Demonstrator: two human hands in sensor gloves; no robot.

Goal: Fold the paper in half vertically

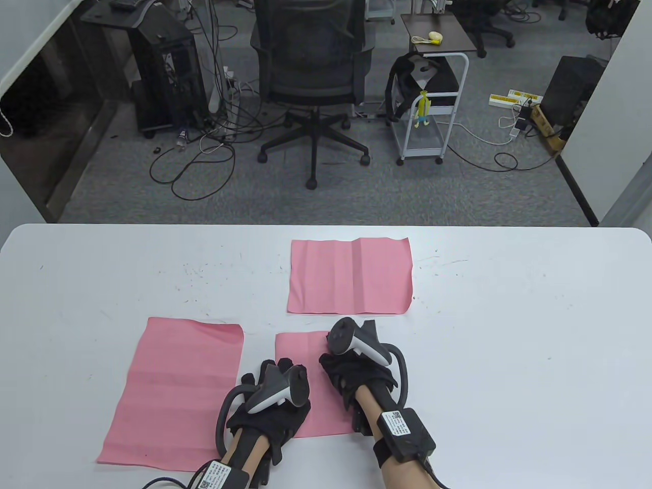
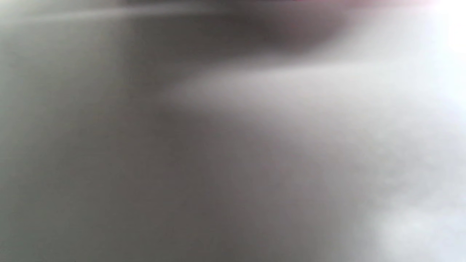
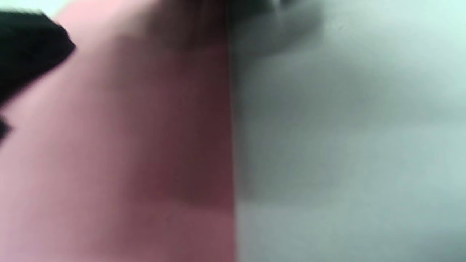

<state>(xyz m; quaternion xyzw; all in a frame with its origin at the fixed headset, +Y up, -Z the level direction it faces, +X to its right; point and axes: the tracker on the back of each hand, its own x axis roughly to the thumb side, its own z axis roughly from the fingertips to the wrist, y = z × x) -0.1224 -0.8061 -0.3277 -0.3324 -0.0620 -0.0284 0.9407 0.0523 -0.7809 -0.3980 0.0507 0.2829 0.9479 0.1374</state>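
- Two hands, left hand (image 1: 272, 402) and right hand (image 1: 356, 377), press flat on the folded pink paper (image 1: 300, 356), bottom middle of the frame.
- Neither grips anything.
- Paper might slide, making a crooked crease.

pink paper sheets: 3 (image 1: 350, 276) (image 1: 175, 389) (image 1: 305, 379) | gloved hands: 2 (image 1: 272, 405) (image 1: 359, 374) | table: 1 (image 1: 509, 331)

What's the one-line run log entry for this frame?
step: creasing fold | left hand: rests on narrow folded pink paper | right hand: presses its right edge | other pink sheets: untouched
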